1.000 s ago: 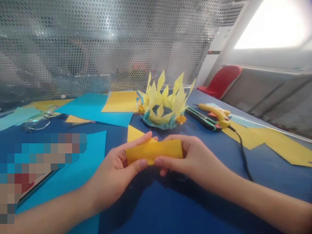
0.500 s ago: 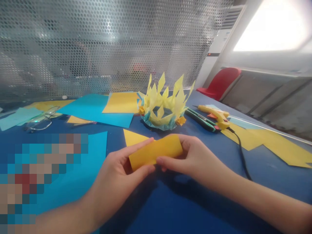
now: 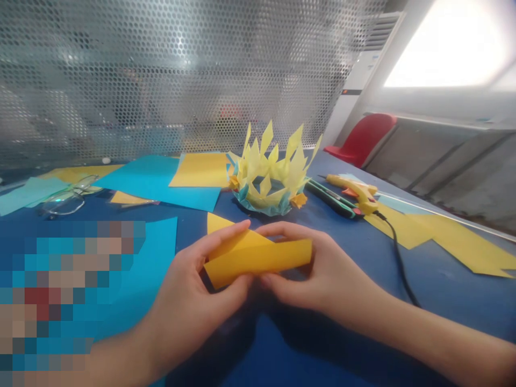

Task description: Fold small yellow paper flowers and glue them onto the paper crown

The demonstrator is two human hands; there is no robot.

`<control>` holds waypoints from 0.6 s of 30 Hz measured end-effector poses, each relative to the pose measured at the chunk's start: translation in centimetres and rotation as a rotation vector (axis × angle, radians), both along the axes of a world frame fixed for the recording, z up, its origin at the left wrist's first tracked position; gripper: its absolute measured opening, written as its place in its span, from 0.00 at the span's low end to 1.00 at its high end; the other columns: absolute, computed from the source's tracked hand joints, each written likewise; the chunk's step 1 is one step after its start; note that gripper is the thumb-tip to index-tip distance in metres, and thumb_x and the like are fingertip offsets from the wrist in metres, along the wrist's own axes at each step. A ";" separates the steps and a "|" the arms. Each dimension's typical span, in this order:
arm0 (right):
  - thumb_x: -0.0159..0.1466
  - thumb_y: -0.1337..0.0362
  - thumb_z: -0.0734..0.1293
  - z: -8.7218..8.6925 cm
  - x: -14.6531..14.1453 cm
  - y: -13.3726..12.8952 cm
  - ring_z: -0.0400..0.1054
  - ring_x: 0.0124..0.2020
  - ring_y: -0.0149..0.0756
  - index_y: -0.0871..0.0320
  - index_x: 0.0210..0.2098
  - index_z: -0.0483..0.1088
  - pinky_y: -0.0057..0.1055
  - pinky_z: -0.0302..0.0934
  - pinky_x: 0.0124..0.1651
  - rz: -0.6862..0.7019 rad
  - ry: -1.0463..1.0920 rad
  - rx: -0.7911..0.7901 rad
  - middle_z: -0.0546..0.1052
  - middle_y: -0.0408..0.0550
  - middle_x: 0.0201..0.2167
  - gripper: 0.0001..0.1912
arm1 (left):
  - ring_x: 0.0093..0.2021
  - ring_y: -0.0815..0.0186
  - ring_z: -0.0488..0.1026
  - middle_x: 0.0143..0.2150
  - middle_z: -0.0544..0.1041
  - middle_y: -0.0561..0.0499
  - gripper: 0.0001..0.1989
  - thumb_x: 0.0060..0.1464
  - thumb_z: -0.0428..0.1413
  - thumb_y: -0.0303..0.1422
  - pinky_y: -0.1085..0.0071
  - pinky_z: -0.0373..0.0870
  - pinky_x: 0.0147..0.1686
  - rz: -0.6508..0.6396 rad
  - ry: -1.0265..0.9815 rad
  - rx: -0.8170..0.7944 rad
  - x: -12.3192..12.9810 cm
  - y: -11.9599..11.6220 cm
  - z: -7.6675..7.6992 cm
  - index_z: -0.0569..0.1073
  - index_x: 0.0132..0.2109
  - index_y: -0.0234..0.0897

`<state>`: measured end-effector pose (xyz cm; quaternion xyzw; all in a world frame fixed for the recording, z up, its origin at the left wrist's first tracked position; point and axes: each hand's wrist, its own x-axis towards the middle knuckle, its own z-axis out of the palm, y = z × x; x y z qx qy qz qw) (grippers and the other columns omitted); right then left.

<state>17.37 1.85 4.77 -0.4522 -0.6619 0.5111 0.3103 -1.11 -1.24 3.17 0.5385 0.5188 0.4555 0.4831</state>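
Observation:
Between my two hands is a folded strip of yellow paper (image 3: 258,263), held a little above the blue table. My left hand (image 3: 201,285) grips its left end, thumb below and fingers along the far side. At the right end, my right hand (image 3: 310,263) pinches the lower edge with the thumb, its fingers curled behind the paper. Another yellow paper piece (image 3: 220,223) shows just past my left fingers; whether it joins the strip I cannot tell. Beyond my hands stands a paper crown (image 3: 270,188) with pale yellow points, a teal base and orange paper flowers.
A yellow glue gun (image 3: 355,191) with a black cord lies right of the crown, beside a green-and-black handled tool (image 3: 336,200). Blue sheets (image 3: 161,183), yellow sheets (image 3: 463,244) and glasses (image 3: 66,201) lie around. A perforated metal screen (image 3: 181,80) rises behind. The lower left is pixelated.
The yellow strip has tilted and now shows a narrower face, its right end standing free of the fingers. My right fingers have shifted behind it, and the thumb has moved slightly down.

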 end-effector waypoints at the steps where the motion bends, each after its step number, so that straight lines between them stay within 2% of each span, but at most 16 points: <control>1: 0.51 0.67 0.72 0.0 0.0 -0.1 0.71 0.29 0.33 0.55 0.47 0.70 0.27 0.68 0.32 0.003 -0.009 0.013 0.76 0.44 0.33 0.22 | 0.48 0.58 0.79 0.49 0.81 0.57 0.25 0.48 0.66 0.32 0.72 0.75 0.45 -0.001 -0.005 0.001 0.0 0.0 0.0 0.77 0.54 0.55; 4: 0.52 0.69 0.70 0.1 -0.1 -0.3 0.72 0.31 0.35 0.52 0.52 0.66 0.28 0.69 0.35 0.004 -0.020 0.022 0.76 0.43 0.34 0.28 | 0.48 0.59 0.79 0.50 0.81 0.57 0.25 0.49 0.65 0.31 0.75 0.75 0.44 -0.018 -0.032 -0.002 0.0 0.0 0.2 0.76 0.54 0.54; 7: 0.52 0.70 0.70 0.2 -0.3 -0.5 0.70 0.26 0.33 0.50 0.56 0.60 0.26 0.66 0.28 -0.017 -0.009 -0.021 0.74 0.39 0.27 0.33 | 0.45 0.59 0.80 0.49 0.81 0.55 0.26 0.48 0.66 0.30 0.75 0.77 0.40 -0.030 -0.081 -0.030 0.1 0.0 0.4 0.75 0.56 0.52; 13: 0.51 0.69 0.70 0.5 0.0 0.1 0.69 0.23 0.30 0.52 0.54 0.57 0.24 0.62 0.26 -0.048 0.052 -0.033 0.76 0.37 0.24 0.32 | 0.43 0.58 0.80 0.50 0.80 0.51 0.30 0.46 0.67 0.32 0.73 0.77 0.36 0.005 -0.142 -0.098 -0.1 0.4 0.3 0.73 0.58 0.48; 16: 0.51 0.68 0.71 1.0 1.0 1.2 0.73 0.26 0.35 0.53 0.53 0.58 0.28 0.65 0.30 -0.065 0.011 -0.009 0.78 0.39 0.23 0.32 | 0.42 0.58 0.79 0.51 0.79 0.49 0.32 0.44 0.68 0.34 0.72 0.76 0.35 0.041 -0.167 -0.122 -0.4 0.6 0.3 0.72 0.58 0.46; 18: 0.51 0.67 0.72 1.4 1.8 2.0 0.75 0.27 0.37 0.54 0.51 0.60 0.30 0.66 0.31 -0.159 -0.017 0.069 0.78 0.40 0.23 0.31 | 0.42 0.60 0.78 0.51 0.79 0.49 0.33 0.44 0.68 0.34 0.73 0.75 0.35 0.082 -0.201 -0.148 -0.6 0.8 0.3 0.71 0.59 0.46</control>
